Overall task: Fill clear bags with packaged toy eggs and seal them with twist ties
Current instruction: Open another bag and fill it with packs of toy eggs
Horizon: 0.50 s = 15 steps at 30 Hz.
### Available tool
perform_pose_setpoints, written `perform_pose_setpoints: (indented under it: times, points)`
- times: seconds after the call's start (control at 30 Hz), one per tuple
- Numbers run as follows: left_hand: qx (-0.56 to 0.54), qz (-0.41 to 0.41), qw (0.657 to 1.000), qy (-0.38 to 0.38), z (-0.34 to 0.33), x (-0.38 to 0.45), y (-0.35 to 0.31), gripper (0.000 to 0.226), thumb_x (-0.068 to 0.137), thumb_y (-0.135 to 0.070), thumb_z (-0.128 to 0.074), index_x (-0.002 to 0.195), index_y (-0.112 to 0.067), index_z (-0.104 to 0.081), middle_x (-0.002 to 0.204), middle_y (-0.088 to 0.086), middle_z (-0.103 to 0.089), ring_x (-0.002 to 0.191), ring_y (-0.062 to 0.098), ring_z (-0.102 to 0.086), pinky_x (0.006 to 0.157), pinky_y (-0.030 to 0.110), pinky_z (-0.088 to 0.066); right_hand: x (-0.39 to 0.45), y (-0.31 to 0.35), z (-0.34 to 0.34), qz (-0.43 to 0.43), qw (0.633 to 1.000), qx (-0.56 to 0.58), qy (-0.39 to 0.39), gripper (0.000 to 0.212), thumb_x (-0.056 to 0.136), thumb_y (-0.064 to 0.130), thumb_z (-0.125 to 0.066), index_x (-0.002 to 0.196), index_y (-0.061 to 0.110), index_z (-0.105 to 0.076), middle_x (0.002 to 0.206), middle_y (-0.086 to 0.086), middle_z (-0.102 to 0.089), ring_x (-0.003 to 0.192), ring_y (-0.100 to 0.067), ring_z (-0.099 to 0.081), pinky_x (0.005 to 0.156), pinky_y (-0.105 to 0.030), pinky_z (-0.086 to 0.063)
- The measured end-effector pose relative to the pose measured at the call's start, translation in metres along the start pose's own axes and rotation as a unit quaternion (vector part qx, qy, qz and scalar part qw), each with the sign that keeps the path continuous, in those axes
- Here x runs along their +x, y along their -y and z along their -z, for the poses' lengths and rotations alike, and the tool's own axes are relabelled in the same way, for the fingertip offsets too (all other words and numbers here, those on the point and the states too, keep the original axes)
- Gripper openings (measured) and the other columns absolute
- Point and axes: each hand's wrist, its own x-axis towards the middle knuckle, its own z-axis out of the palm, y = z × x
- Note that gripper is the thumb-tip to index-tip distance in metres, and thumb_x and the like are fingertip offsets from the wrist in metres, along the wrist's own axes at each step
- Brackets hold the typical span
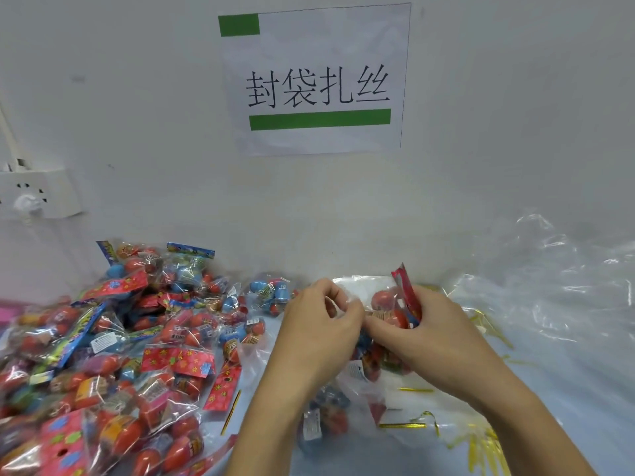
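A clear bag (pixel 357 379) lies on the table in front of me with several packaged toy eggs inside. My left hand (pixel 319 324) pinches the bag's clear film at its mouth. My right hand (pixel 422 331) grips a packet of red eggs (pixel 398 304) with a red header card, held at the bag's opening. Both hands meet at the middle of the view. Gold twist ties (pixel 409 424) lie loose on the table under my right forearm.
A big heap of packaged toy eggs (pixel 103 355) covers the table's left side. Crumpled clear bags (pixel 549 297) pile up at the right against the wall. A wall socket (pixel 37 194) is at the far left, and a paper sign (pixel 316 80) hangs above.
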Motion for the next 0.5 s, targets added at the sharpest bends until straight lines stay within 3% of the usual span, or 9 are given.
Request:
perform_pose_setpoints:
  times: [0.07,0.13,0.23,0.37,0.5]
  points:
    - [0.021,-0.018,0.999,-0.031,0.001,0.001,0.002,0.021,0.097,-0.023,-0.055,0.080,-0.012,-0.058,0.073,0.003,-0.058,0.062,0.009,-0.050,0.053,0.019,-0.044,-0.002,0.002,0.001,0.017,0.997,0.033,0.069,0.010,0.082,0.022,-0.074,0.083,0.018,-0.066,0.068,0.000,-0.072,0.061,-0.022,-0.068,0.052,-0.021,-0.046]
    - [0.048,-0.061,0.995,-0.056,0.002,0.001,0.001,0.025,0.097,-0.021,-0.055,0.073,-0.013,-0.056,0.066,-0.001,-0.054,0.057,0.007,-0.046,0.051,0.015,-0.038,-0.004,0.003,0.000,0.027,0.989,0.054,0.138,0.010,0.081,0.017,-0.071,0.088,0.015,-0.065,0.075,-0.012,-0.072,0.069,-0.036,-0.069,0.054,-0.029,-0.047]
    - [0.028,-0.104,0.993,-0.048,0.002,-0.001,-0.006,0.025,0.096,-0.018,-0.058,0.072,-0.012,-0.059,0.060,-0.006,-0.055,0.055,0.003,-0.049,0.051,0.013,-0.039,-0.005,0.002,-0.002,0.012,0.984,0.030,0.174,0.008,0.083,0.021,-0.068,0.080,0.015,-0.064,0.067,-0.010,-0.067,0.055,-0.017,-0.056,0.054,-0.024,-0.044]
    - [-0.028,-0.123,0.992,-0.030,0.000,-0.004,-0.014,0.022,0.095,-0.020,-0.061,0.075,-0.012,-0.063,0.059,-0.011,-0.055,0.056,0.002,-0.049,0.054,0.014,-0.042,-0.003,-0.004,-0.002,-0.030,0.987,-0.035,0.152,0.021,0.085,0.033,-0.064,0.079,0.013,-0.062,0.062,-0.002,-0.063,0.051,-0.010,-0.050,0.055,-0.025,-0.043]
    - [0.015,-0.065,0.998,-0.017,0.002,-0.002,-0.004,0.023,0.095,-0.024,-0.059,0.074,-0.015,-0.055,0.069,-0.010,-0.054,0.060,0.003,-0.047,0.052,0.013,-0.038,-0.002,-0.004,0.002,0.011,0.997,-0.021,0.071,0.011,0.082,0.029,-0.072,0.084,0.020,-0.065,0.069,0.005,-0.069,0.056,-0.009,-0.061,0.054,-0.019,-0.048]
